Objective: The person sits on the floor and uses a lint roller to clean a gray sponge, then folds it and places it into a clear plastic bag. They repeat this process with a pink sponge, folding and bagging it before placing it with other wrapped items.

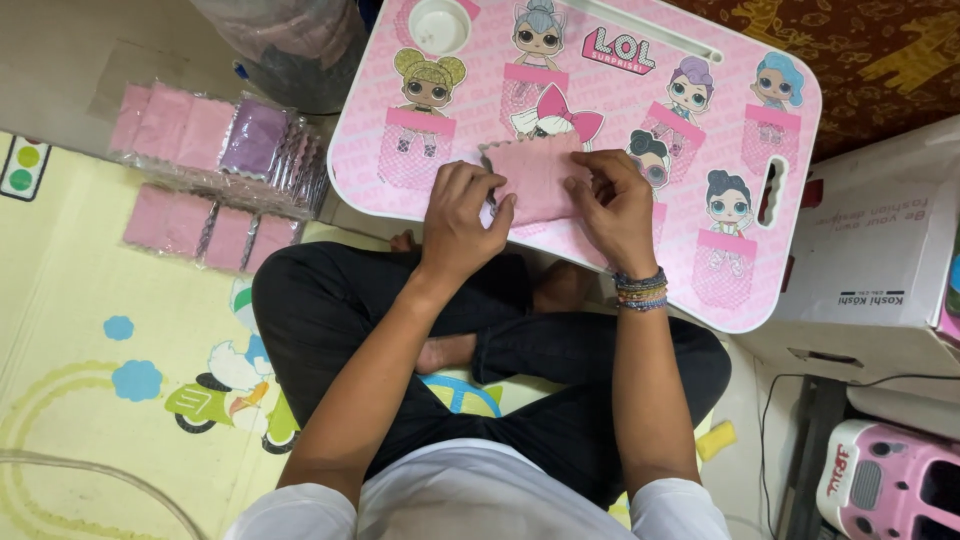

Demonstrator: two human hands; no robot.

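Observation:
I sit cross-legged at a small pink lap table (720, 290) printed with cartoon dolls. A pink cloth square (535, 175) with a zigzag edge lies on its near part. My left hand (462, 212) pinches the cloth's left edge, fingers curled over it. My right hand (610, 205), with beaded bracelets at the wrist, grips the cloth's right edge. Both hands hold the same piece flat against the tabletop.
Clear packets of pink and purple cloths (215, 140) lie in rows on the play mat to my left, with more pink packets (205, 228) nearer me. A white cardboard box (880, 260) stands on the right, a pink device (890, 485) below it. The table has a round white cup holder (438, 25).

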